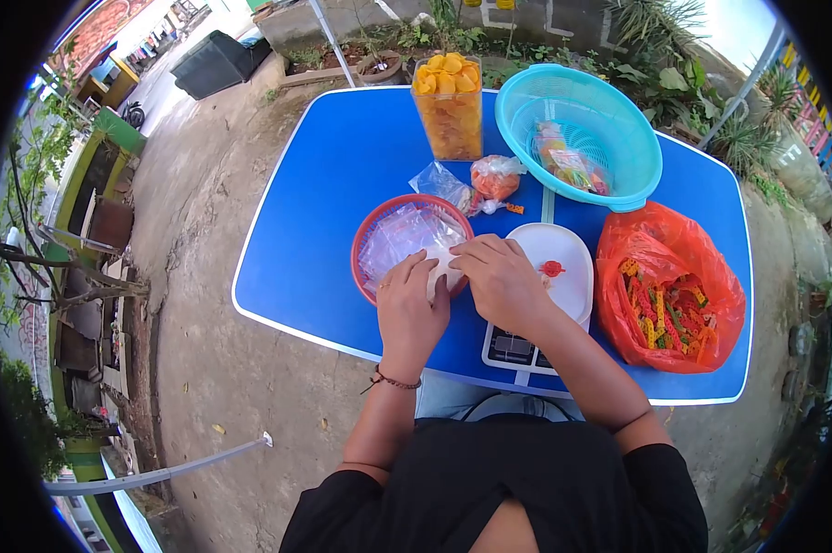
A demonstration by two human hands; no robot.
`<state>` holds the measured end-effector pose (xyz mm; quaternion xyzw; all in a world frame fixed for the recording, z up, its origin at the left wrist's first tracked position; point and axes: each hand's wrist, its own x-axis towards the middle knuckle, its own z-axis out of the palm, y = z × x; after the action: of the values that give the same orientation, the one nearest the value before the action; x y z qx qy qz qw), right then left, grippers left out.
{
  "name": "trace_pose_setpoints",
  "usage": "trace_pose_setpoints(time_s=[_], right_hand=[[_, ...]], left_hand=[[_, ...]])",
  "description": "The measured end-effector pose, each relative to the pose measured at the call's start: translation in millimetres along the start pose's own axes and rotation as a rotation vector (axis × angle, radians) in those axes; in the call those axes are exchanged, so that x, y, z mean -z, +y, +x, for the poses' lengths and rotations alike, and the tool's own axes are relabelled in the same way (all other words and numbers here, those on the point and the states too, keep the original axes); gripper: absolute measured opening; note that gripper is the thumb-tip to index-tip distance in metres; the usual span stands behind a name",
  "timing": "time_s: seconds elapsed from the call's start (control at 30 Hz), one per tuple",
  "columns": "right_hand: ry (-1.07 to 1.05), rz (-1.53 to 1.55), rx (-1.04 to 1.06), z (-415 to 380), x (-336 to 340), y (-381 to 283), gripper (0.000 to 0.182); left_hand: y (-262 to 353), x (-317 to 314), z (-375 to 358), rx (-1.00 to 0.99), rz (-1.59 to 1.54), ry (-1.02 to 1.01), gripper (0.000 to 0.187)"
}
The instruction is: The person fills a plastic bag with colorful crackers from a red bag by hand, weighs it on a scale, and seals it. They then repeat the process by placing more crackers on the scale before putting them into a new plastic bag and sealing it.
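Note:
My left hand point(412, 309) and my right hand point(501, 281) meet over the near right edge of a red basket point(359, 241). Between their fingertips is a small clear plastic bag point(441, 267), pinched from both sides. More flat clear bags point(402, 238) lie inside the basket. Beside my right hand stands a white scale point(577, 261) with a small red item point(551, 268) on its plate. An open red plastic bag point(619, 309) full of red, yellow and green pieces point(669, 313) sits to the right of the scale.
At the back of the blue table point(296, 230) stands a clear container of orange chips point(451, 111). A turquoise basket point(651, 147) holds colourful packets point(572, 166). Between them and the red basket lie a knotted bag of orange pieces point(496, 180) and a clear bag point(442, 184).

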<state>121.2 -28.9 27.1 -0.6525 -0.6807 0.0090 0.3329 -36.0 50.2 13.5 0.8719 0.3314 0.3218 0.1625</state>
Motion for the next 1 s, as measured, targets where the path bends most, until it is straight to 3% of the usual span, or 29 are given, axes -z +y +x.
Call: trace_pose_setpoints(time_s=[0.07, 0.3, 0.47, 0.57, 0.67, 0.77, 1.0], right_hand=[[-0.063, -0.019, 0.077, 7, -14, -3, 0.028], [-0.187, -0.117, 0.011, 15, -39, -3, 0.024], [0.060, 0.001, 0.076, 17, -39, 1, 0.026], [0.187, 0.066, 0.076, 17, -30, -5, 0.026], [0.278, 0.079, 0.102, 12, -13, -16, 0.025], [0.269, 0.123, 0.196, -4, 6, -23, 0.023], [0.184, 0.323, 0.028, -56, 46, -9, 0.020]], left_hand=[[-10, 3, -5, 0.022, 0.069, -0.037, 0.023], [-17, 6, -13, 0.067, -0.018, -0.032, 0.026], [-3, 20, -5, 0.210, -0.101, 0.117, 0.027], [4, 39, 3, 0.622, -0.446, -0.216, 0.025], [-6, 27, -1, 0.712, -1.285, -0.228, 0.029], [-4, 12, -6, 0.706, -1.578, -0.085, 0.034], [34, -14, -2, 0.672, -1.460, -0.271, 0.031]])
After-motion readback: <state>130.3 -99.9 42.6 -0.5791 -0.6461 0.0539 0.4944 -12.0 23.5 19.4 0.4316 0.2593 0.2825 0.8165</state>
